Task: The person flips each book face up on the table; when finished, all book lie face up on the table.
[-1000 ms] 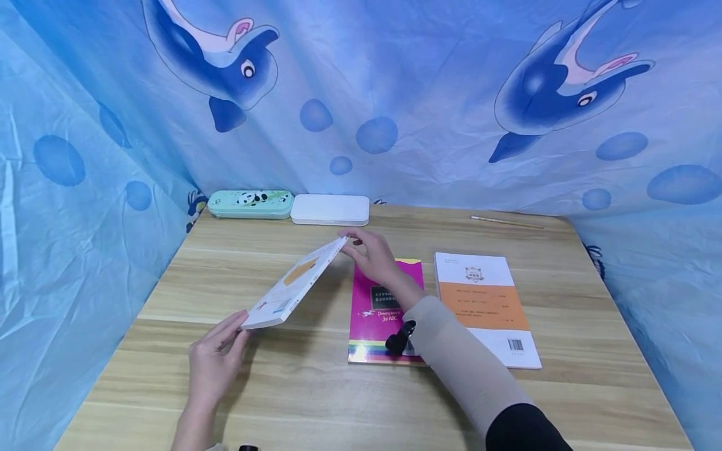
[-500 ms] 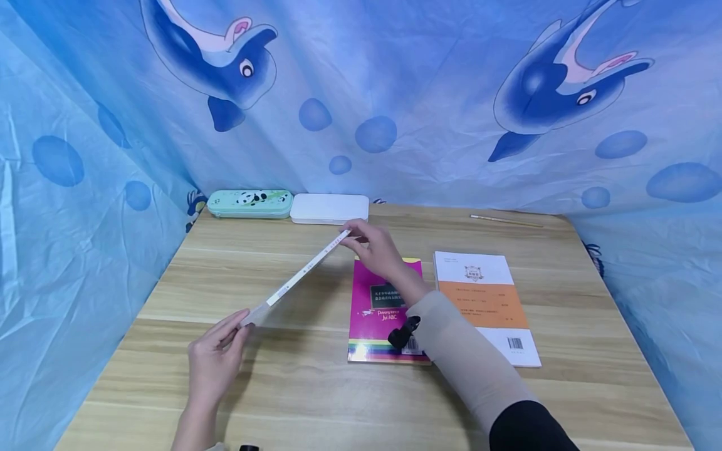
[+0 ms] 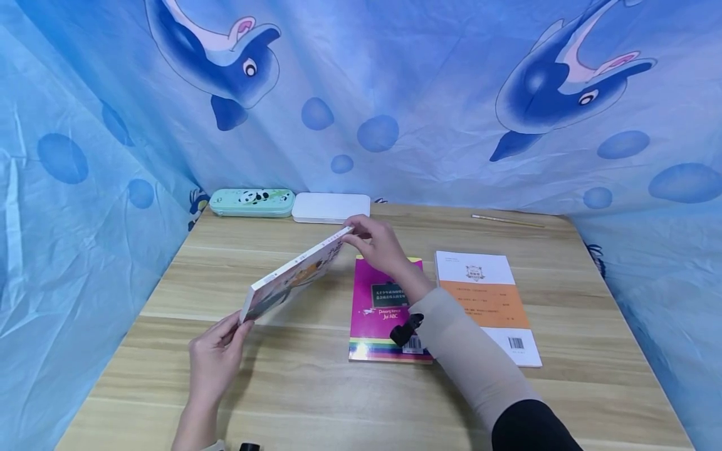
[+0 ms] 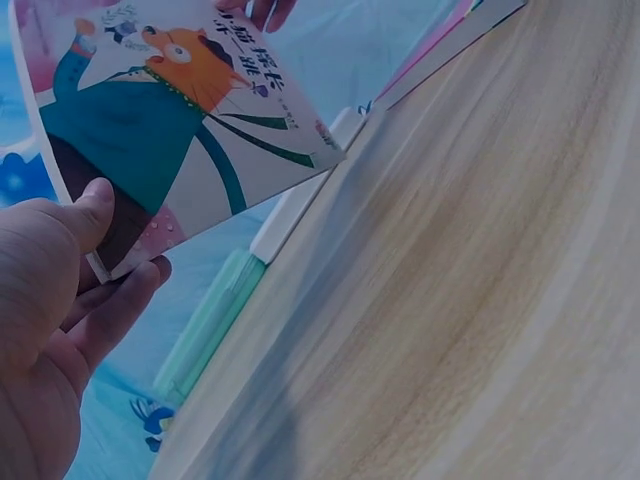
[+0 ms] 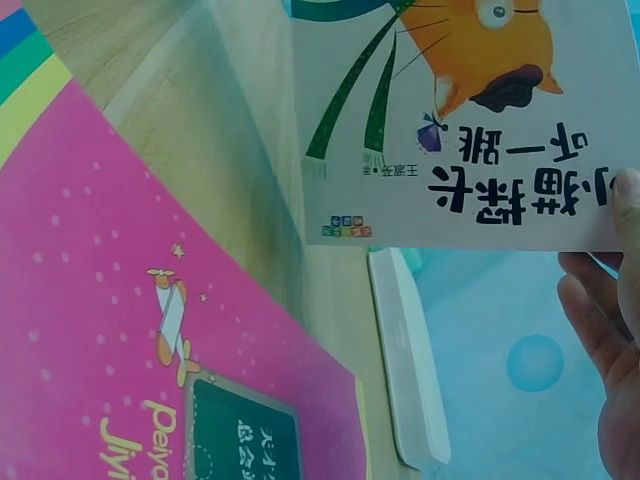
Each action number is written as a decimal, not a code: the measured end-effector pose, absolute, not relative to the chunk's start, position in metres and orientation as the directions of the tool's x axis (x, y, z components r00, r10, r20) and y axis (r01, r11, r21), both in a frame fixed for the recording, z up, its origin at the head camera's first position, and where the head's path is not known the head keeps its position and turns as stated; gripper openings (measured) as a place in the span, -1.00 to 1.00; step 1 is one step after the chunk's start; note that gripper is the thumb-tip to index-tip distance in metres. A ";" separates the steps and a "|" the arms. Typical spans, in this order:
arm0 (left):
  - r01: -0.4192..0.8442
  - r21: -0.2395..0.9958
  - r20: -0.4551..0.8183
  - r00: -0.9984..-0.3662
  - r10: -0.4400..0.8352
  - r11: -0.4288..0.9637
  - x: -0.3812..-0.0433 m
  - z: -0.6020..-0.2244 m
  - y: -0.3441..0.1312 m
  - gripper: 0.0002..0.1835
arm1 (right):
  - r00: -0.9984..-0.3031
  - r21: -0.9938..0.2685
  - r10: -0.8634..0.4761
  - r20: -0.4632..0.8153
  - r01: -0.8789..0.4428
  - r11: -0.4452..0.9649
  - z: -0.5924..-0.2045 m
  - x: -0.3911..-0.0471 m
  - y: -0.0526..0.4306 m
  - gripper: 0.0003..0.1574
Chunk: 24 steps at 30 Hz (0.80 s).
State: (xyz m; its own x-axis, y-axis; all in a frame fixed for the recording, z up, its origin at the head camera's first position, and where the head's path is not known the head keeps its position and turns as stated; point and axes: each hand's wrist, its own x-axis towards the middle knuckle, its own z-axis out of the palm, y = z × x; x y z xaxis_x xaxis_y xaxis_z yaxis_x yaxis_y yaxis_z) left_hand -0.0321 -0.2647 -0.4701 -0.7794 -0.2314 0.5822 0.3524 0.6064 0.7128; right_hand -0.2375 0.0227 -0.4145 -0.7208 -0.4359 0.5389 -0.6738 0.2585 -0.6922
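Observation:
A white picture book (image 3: 299,272) with an orange cat in a teal coat on its cover is held tilted above the table, spine up in the head view. My left hand (image 3: 215,354) pinches its near corner, thumb on the cover in the left wrist view. At the far corner my right hand (image 3: 376,244) pinches it between thumb and fingers. The cat cover (image 4: 170,110) faces the left wrist camera, and its title (image 5: 520,195) shows upside down in the right wrist view. Beneath my right forearm lies a magenta book (image 3: 372,326), partly hidden by the sleeve.
A white book with an orange band (image 3: 485,300) lies right of the magenta one. Along the back edge are a mint panda pencil case (image 3: 252,203), a white case (image 3: 331,208) and a pencil (image 3: 507,221). A blue dolphin curtain (image 3: 429,113) hangs behind the wooden table (image 3: 316,401).
The book has turned over between my hands: its back cover showed first, then the spine edge-on, now the front cat cover. Both hands stay nearly in place, the right slightly higher.

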 end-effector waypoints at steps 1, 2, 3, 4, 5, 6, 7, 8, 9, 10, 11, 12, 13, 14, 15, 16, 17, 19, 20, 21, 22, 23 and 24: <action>0.349 0.704 0.586 -0.778 -0.228 0.618 -0.032 -0.470 -0.265 -0.70 | -0.719 -0.693 -0.436 0.541 -0.675 0.255 -0.414 -0.238 0.023 -0.74; 0.346 0.696 0.589 -0.776 -0.225 0.629 -0.032 -0.470 -0.265 -0.69 | -0.718 -0.693 -0.435 0.544 -0.676 0.249 -0.413 -0.238 0.023 -0.74; 0.341 0.689 0.590 -0.776 -0.222 0.639 -0.032 -0.470 -0.265 -0.68 | -0.717 -0.695 -0.434 0.546 -0.677 0.244 -0.413 -0.238 0.023 -0.73; 0.336 0.681 0.592 -0.776 -0.219 0.650 -0.032 -0.470 -0.265 -0.68 | -0.716 -0.695 -0.434 0.547 -0.677 0.241 -0.413 -0.238 0.023 -0.73; 0.332 0.675 0.593 -0.775 -0.217 0.659 -0.032 -0.470 -0.265 -0.67 | -0.715 -0.696 -0.434 0.548 -0.678 0.239 -0.413 -0.238 0.024 -0.73; 0.328 0.671 0.593 -0.776 -0.216 0.666 -0.032 -0.470 -0.265 -0.67 | -0.715 -0.695 -0.434 0.548 -0.678 0.238 -0.413 -0.238 0.024 -0.73; 0.324 0.667 0.593 -0.776 -0.215 0.670 -0.032 -0.470 -0.265 -0.66 | -0.713 -0.694 -0.435 0.550 -0.680 0.237 -0.412 -0.238 0.024 -0.72; 0.323 0.664 0.595 -0.774 -0.215 0.674 -0.032 -0.470 -0.265 -0.66 | -0.713 -0.694 -0.435 0.550 -0.680 0.237 -0.413 -0.238 0.024 -0.72; 0.322 0.661 0.597 -0.773 -0.215 0.678 -0.032 -0.470 -0.265 -0.66 | -0.712 -0.694 -0.435 0.551 -0.680 0.236 -0.412 -0.238 0.024 -0.72; 0.323 0.660 0.600 -0.770 -0.217 0.679 -0.031 -0.470 -0.265 -0.66 | -0.712 -0.695 -0.435 0.551 -0.680 0.233 -0.412 -0.238 0.024 -0.71; 0.325 0.659 0.604 -0.767 -0.219 0.679 -0.031 -0.470 -0.265 -0.66 | -0.713 -0.696 -0.434 0.551 -0.679 0.231 -0.412 -0.239 0.023 -0.71; 0.327 0.657 0.608 -0.763 -0.221 0.679 -0.031 -0.471 -0.265 -0.66 | -0.712 -0.698 -0.434 0.552 -0.680 0.226 -0.412 -0.239 0.023 -0.71; 0.330 0.654 0.613 -0.758 -0.221 0.680 -0.031 -0.470 -0.264 -0.66 | -0.711 -0.700 -0.433 0.554 -0.679 0.220 -0.412 -0.239 0.023 -0.70; 0.334 0.653 0.618 -0.754 -0.222 0.680 -0.031 -0.470 -0.264 -0.66 | -0.712 -0.704 -0.432 0.554 -0.677 0.213 -0.412 -0.239 0.023 -0.70; 0.339 0.655 0.620 -0.752 -0.224 0.675 -0.031 -0.471 -0.265 -0.66 | -0.713 -0.708 -0.431 0.554 -0.675 0.208 -0.411 -0.239 0.023 -0.70; 0.344 0.656 0.623 -0.749 -0.225 0.671 -0.031 -0.471 -0.265 -0.66 | -0.715 -0.713 -0.429 0.552 -0.672 0.202 -0.411 -0.239 0.022 -0.70; 0.350 0.657 0.626 -0.747 -0.225 0.668 -0.031 -0.472 -0.265 -0.65 | -0.718 -0.718 -0.426 0.550 -0.667 0.198 -0.410 -0.239 0.022 -0.70; 0.356 0.662 0.625 -0.748 -0.224 0.659 -0.031 -0.472 -0.265 -0.65 | -0.725 -0.725 -0.417 0.547 -0.660 0.196 -0.409 -0.239 0.022 -0.70; 0.356 0.666 0.622 -0.750 -0.225 0.656 -0.031 -0.473 -0.265 -0.65 | -0.730 -0.728 -0.412 0.545 -0.656 0.200 -0.408 -0.239 0.022 -0.70; 0.353 0.671 0.617 -0.754 -0.226 0.652 -0.031 -0.473 -0.265 -0.65 | -0.735 -0.730 -0.408 0.541 -0.652 0.207 -0.408 -0.239 0.021 -0.71; 0.350 0.674 0.612 -0.758 -0.226 0.651 -0.030 -0.472 -0.264 -0.66 | -0.740 -0.731 -0.403 0.538 -0.648 0.215 -0.408 -0.239 0.021 -0.72; 0.343 0.676 0.606 -0.762 -0.227 0.652 -0.030 -0.472 -0.264 -0.66 | -0.745 -0.731 -0.401 0.533 -0.644 0.224 -0.408 -0.239 0.021 -0.73; 0.335 0.679 0.598 -0.769 -0.227 0.654 -0.030 -0.471 -0.264 -0.67 | -0.749 -0.732 -0.399 0.529 -0.641 0.233 -0.407 -0.239 0.020 -0.74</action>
State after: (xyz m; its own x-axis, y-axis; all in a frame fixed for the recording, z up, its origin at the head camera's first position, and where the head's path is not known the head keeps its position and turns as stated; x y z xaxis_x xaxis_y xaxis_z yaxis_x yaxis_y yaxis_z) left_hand -0.0300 -0.2640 -0.4714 -0.7686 -0.2271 0.5980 0.3349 0.6537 0.6786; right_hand -0.2389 0.0205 -0.4075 -0.7492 -0.3990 0.5287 -0.6405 0.2329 -0.7318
